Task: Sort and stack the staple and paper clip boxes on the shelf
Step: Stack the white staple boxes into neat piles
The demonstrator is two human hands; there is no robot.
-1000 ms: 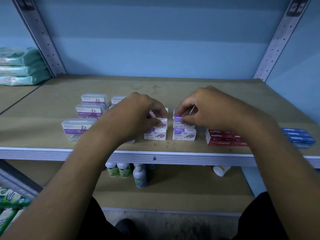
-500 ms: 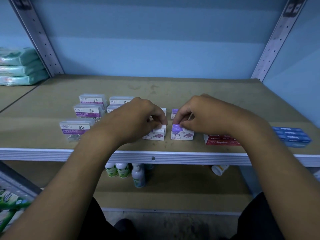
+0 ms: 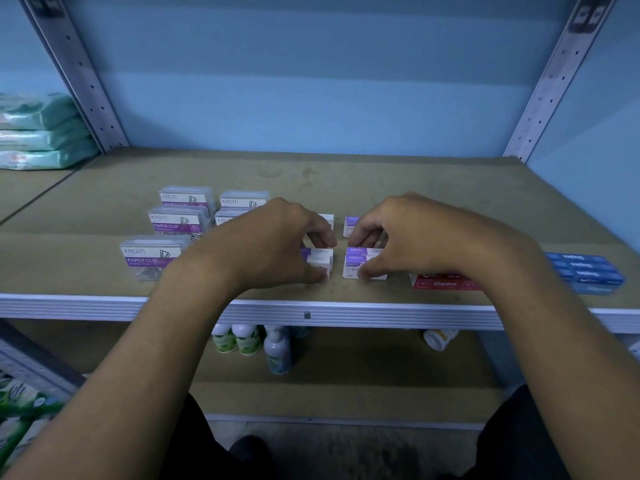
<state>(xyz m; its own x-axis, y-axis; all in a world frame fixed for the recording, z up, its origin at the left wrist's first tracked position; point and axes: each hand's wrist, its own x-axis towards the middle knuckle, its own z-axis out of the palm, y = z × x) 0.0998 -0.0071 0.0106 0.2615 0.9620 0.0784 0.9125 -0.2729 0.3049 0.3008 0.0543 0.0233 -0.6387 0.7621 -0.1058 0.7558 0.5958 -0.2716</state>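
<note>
White-and-purple staple boxes (image 3: 360, 268) near the shelf (image 3: 346, 183) front edge are pinched by the right hand (image 3: 412, 237); a neighbouring stack (image 3: 320, 259) is gripped by the left hand (image 3: 277, 242). Clear paper clip boxes (image 3: 152, 258) are seen leftward.

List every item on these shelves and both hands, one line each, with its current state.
Left hand: fingers pinched on the left staple stack.
Right hand: fingers pinched on the right staple stack.
Left staple stack: stacked, near the front edge.
Right staple stack: stacked, upright.
Paper clip boxes: closed, in rows.
Red staple boxes: lying flat.
Blue boxes: stacked flat.
Bottles: upright, lower shelf.
</note>
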